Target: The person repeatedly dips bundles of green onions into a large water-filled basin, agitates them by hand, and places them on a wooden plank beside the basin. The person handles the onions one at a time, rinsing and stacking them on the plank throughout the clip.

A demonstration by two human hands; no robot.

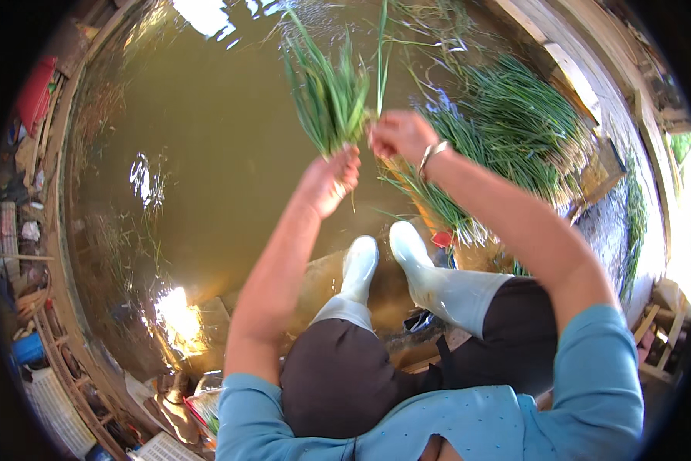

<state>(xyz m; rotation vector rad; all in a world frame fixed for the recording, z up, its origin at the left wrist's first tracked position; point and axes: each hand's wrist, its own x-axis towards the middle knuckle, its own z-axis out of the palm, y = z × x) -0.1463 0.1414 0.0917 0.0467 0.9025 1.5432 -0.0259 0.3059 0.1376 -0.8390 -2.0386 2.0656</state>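
My left hand (331, 180) grips a bunch of green onions (328, 98) by its pale lower end, leaves fanned upward over murky water. Close to its right, my right hand (402, 135), blurred and wearing a metal bracelet (432, 155), has its fingers closed at the base of a long green stalk (382, 63). Some yellowish leaf matter shows between the two hands. To the right, large heaps of green onions (518, 109) lie with their white root ends toward the wall, and a smaller bundle (455, 213) rests below my right forearm.
Brown water (207, 144) fills the walled basin before me. White rubber boots (360, 262) are on my feet at its near side. Loose stalks (438, 29) float at the upper right. A red object (442, 238) lies near the right boot. Clutter and a blue container (28, 348) line the left.
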